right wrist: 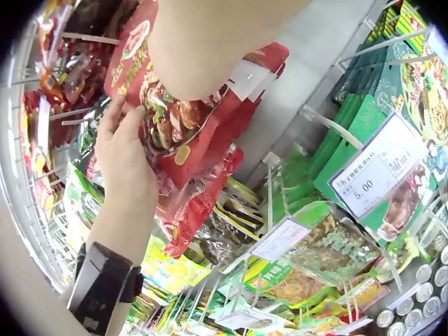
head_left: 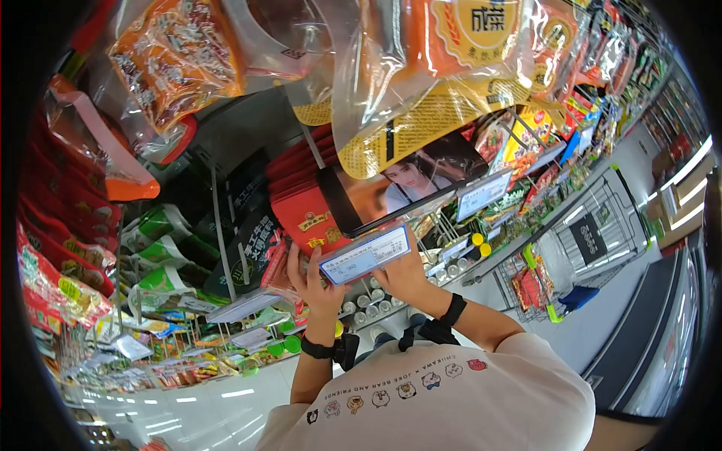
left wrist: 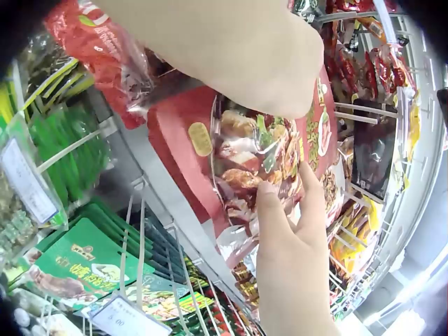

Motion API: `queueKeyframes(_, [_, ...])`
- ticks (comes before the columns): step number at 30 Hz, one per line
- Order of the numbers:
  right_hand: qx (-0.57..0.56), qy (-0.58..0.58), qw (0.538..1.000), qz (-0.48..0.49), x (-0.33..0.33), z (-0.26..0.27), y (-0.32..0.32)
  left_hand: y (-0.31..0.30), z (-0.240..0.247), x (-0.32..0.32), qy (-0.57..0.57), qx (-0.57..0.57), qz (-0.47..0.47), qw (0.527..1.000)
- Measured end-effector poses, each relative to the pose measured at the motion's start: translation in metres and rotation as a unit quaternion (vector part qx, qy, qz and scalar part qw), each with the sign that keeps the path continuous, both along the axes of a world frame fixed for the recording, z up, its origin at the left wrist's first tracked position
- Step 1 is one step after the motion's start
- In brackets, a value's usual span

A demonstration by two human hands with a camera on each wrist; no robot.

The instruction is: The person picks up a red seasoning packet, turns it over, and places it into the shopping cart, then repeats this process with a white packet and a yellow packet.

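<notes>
A red food package [head_left: 304, 218] hangs at the front of a row of similar packs, behind a price tag [head_left: 365, 255]. Its printed front, with a picture of meat, faces the left wrist camera [left wrist: 241, 157]. My left hand [head_left: 320, 289] is at its lower left, fingers extended upward; in the right wrist view this hand [right wrist: 126, 157] touches the package's edge. From the other side my right hand [head_left: 406, 274] reaches in beside the tag; the left wrist view shows fingers of this hand [left wrist: 287, 245] resting nearly straight on the package front. Parts of both hands are hidden.
Clear orange bags [head_left: 180, 64] hang close overhead. Green packs [head_left: 158, 255] and metal hooks fill the rack at left. A small screen [head_left: 421, 180] shows a person's picture. At right stands a shopping cart [head_left: 587, 233] holding red packages.
</notes>
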State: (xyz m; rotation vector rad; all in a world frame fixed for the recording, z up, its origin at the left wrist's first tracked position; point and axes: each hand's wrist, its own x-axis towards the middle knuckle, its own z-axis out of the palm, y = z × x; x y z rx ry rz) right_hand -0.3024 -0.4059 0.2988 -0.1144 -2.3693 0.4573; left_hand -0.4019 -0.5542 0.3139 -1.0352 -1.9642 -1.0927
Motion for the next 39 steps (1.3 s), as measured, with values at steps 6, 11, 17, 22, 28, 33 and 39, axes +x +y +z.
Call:
queueKeyframes(6, [-0.053,0.007,0.998,-0.016,0.016,0.004,-0.012,-0.002,-0.011,0.012,0.004,-0.008,0.012,1.0])
queueKeyframes(11, [-0.048,0.002,0.999,-0.004,0.032,0.008,-0.011,0.001,-0.011,0.031,0.013,-0.003,0.025,1.0])
queueKeyframes(17, [-0.026,-0.041,0.999,0.022,0.082,-0.004,0.02,0.039,0.0,0.079,-0.008,0.004,-0.081,0.997])
queueKeyframes(22, [-0.054,-0.09,0.994,-0.017,0.157,-0.041,0.07,0.095,-0.024,0.127,-0.052,-0.012,-0.23,0.972])
queueKeyframes(28, [-0.062,-0.197,0.952,-0.227,0.285,-0.104,0.156,0.15,-0.054,0.2,-0.129,-0.143,-0.334,0.923])
queueKeyframes(33, [-0.046,-0.229,0.866,-0.441,0.4,-0.174,0.214,0.18,-0.087,0.247,-0.164,-0.247,-0.406,0.865])
queueKeyframes(39, [-0.262,-0.381,0.809,-0.363,0.463,-0.222,0.231,0.197,-0.104,0.274,-0.185,-0.348,-0.441,0.807])
